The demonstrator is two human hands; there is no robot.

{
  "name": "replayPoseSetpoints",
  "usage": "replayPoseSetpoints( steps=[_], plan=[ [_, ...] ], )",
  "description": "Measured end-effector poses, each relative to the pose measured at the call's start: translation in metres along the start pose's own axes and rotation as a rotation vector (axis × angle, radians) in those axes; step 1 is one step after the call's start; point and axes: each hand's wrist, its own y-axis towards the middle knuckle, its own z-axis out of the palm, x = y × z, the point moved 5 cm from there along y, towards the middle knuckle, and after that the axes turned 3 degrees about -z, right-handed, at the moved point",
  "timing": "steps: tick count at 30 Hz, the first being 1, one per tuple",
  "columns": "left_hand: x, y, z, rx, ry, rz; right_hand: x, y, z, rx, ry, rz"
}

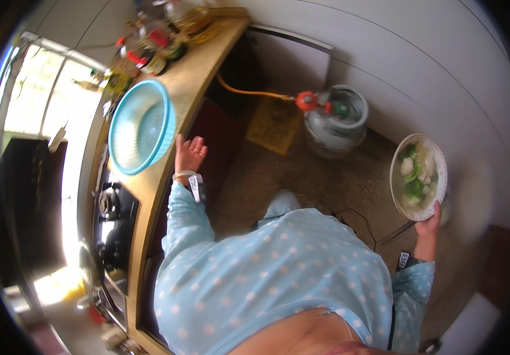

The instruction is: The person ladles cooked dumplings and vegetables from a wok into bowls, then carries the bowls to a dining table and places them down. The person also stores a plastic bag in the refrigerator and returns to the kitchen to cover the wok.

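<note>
My right hand (429,222) grips the rim of a white bowl (395,177), out to the right above the floor. Leafy greens and pale chunks, which I cannot identify for sure, lie in cloudy liquid (416,173) inside it. On the other side, my left hand (190,154) hangs by the counter's front edge, palm partly turned up, fingers loosely curled and holding nothing. Just beyond it a blue plastic basket (170,128) sits on the wooden countertop (188,91). The basket is tilted in view, and I see nothing inside it.
Bottles of sauce (152,62) and an oil jug (192,22) crowd the counter's far end. A gas stove (119,226) is set into the counter at left. On the floor ahead stands a gas cylinder (334,128) with an orange hose (255,92) running under the counter.
</note>
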Motion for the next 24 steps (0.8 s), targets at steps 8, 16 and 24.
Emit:
replayPoseSetpoints(
  steps=[8,16,24],
  plan=[
    [0.208,0.038,0.228,0.688,1.147,-0.217,-0.01,-0.071,0.008,0.001,0.052,-0.121],
    [0.334,0.179,0.236,0.45,1.322,-0.416,-0.03,-0.124,0.057,-0.177,0.001,-0.226],
    [0.276,0.2,0.163,0.249,2.45,-0.032,-0.037,-0.117,0.054,-0.183,0.124,-0.186]
  ],
)
